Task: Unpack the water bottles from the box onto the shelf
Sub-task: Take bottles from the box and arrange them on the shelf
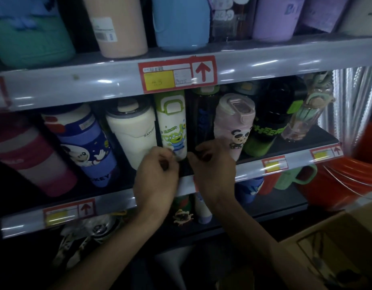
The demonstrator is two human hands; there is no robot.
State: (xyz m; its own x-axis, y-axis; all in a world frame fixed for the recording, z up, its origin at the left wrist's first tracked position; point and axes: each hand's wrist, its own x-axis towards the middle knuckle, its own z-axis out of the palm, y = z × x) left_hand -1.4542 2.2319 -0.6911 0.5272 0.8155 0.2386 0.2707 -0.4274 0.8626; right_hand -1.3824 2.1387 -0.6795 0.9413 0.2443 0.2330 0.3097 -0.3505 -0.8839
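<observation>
Head view: the one camera, looking at a shop shelf (254, 171) packed with drinkware.
Left hand (157, 174): raised to the middle tier, fingers curled in at the foot of the alien bottle (173, 126); whether they truly grip it I cannot tell, as the hand is blurred.
Right hand (212, 170): just beside the left, thumb and fingers curled round the base of the dark bottle (201, 122).
Alien bottle: white with a green lid, upright on the middle tier, between the cream tumbler (135, 132) and the dark bottle.
Dark bottle: see-through, green cap, upright, touching the pink panda bottle (233, 124) on its right.
Further right: a black bottle with green lettering (270, 126), then a clear bottle (304, 118) with a figure on top.
Further left: a blue Mickey bottle (86, 147), leaning in this wide view.
Cardboard box (337, 237): low at the right edge, well below the hands; its inside is not visible.
Price label (177, 75): red-framed, yellow patch, red up-arrow, on the rail above the hands.
Top tier: a peach tumbler (118, 26) and a light blue bottle (180, 21).
</observation>
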